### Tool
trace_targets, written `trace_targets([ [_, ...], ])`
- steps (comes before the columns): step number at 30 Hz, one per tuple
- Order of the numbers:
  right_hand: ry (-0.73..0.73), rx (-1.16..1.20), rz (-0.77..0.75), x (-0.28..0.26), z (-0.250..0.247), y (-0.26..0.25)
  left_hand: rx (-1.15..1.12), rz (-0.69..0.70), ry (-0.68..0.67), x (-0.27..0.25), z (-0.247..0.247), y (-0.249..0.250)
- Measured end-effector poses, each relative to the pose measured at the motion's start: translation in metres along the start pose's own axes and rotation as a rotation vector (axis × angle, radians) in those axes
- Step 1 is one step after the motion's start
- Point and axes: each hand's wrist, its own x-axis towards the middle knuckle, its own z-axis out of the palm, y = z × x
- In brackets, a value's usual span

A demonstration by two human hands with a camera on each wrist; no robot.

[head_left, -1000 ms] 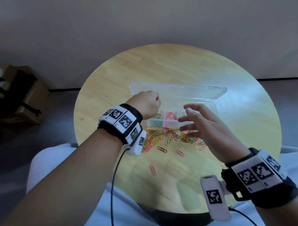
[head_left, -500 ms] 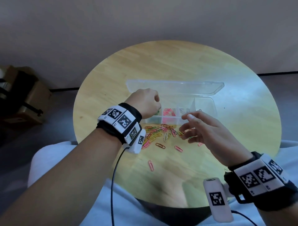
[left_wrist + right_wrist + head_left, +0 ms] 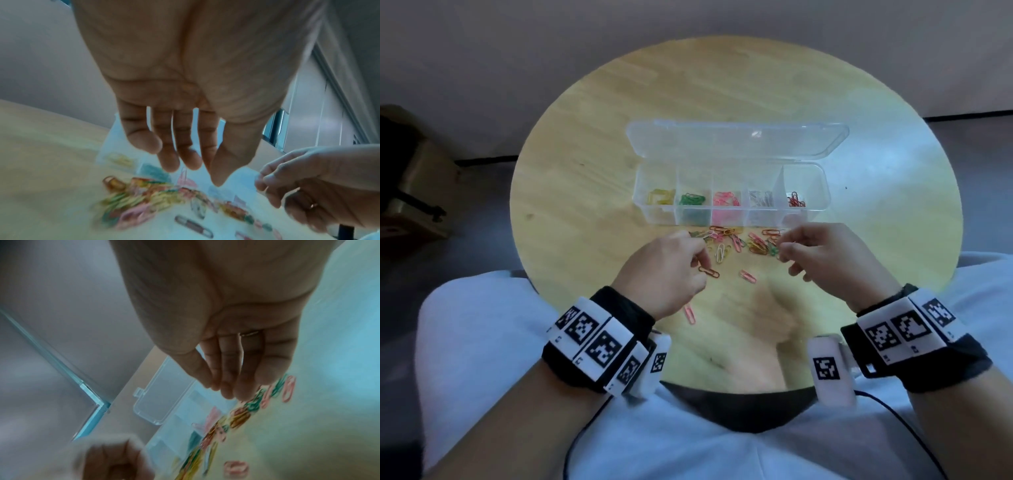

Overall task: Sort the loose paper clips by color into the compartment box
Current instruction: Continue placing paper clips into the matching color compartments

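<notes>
While the round table (image 3: pixel 592 144) carries the open compartment box (image 3: pixel 822 186), whose cells already hold yellow, green, pink, silver and red clips apart, the heap of loose paper clips (image 3: pixel 743 241) lies just in front of its near wall, so the picking step is judged to be in hand and the sort well short of done. Both hands hover low over that heap: the left hand (image 3: pixel 667 270) with fingers loosely bent and holding nothing visible, the right hand (image 3: pixel 825 257) with fingertips drawn together, though whether it pinches a clip cannot be told. Next, each hand would need to pinch one clip free of its tangled neighbours and carry it to the matching cell.
</notes>
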Motion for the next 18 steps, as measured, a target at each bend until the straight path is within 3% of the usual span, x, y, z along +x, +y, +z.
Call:
trace_targets([
  [4,0.049,-0.084,0.048,0.0,-0.012,0.014,0.006,0.047,0.01,-0.001,0.009,-0.006],
  [10,-0.044,-0.199,0.021,-0.007,0.004,0.008,0.056,0.091,-0.044,0.005,0.02,-0.001],
  [18,-0.074,-0.297,-0.004,-0.004,0.017,-0.001,0.086,0.037,-0.114,0.007,0.027,-0.002],
])
